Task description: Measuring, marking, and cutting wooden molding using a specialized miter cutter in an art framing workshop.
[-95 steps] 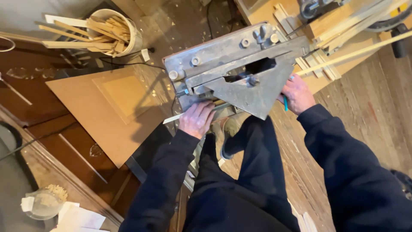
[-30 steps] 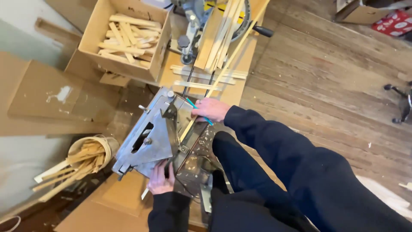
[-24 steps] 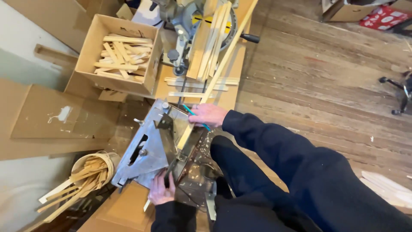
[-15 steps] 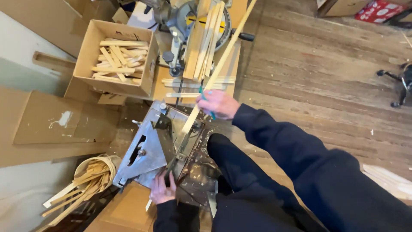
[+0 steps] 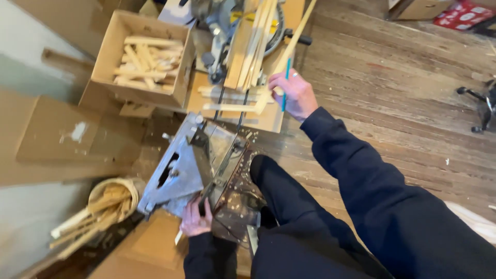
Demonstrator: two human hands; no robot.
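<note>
1. Here, right hand (image 5: 293, 94): closed around a long pale wood strip (image 5: 289, 49) together with a teal pencil (image 5: 285, 85); pencil upright between the fingers, tip side not readable.
2. Strip axis: runs from the hand up and away toward the top of the view, slightly tilted to the right; lower end passes through the fist and ends over the short pieces (image 5: 230, 101) lying crosswise on the cardboard sheet (image 5: 268, 116).
3. Left hand (image 5: 195, 219): closed on the near edge of the metal jig (image 5: 188, 165), fingers curled over it; exact grip hidden under the plate.
4. Jig position: low, just in front of the knee (image 5: 263, 170), tilted, long side running from lower left to upper right, sawdust on the base beside it.
5. Key relation: strip lies beyond and to the right of the jig, well apart from it; right hand is the nearer one, already on the strip; left hand is far from the strip and occupied with the jig.
6. Surroundings: miter saw (image 5: 227, 20) behind the strip with a bundle of strips resting on it; open box (image 5: 139, 57) of offcuts to the left; bucket (image 5: 111, 199) of sticks at lower left; plank floor (image 5: 392, 88) to the right.
</note>
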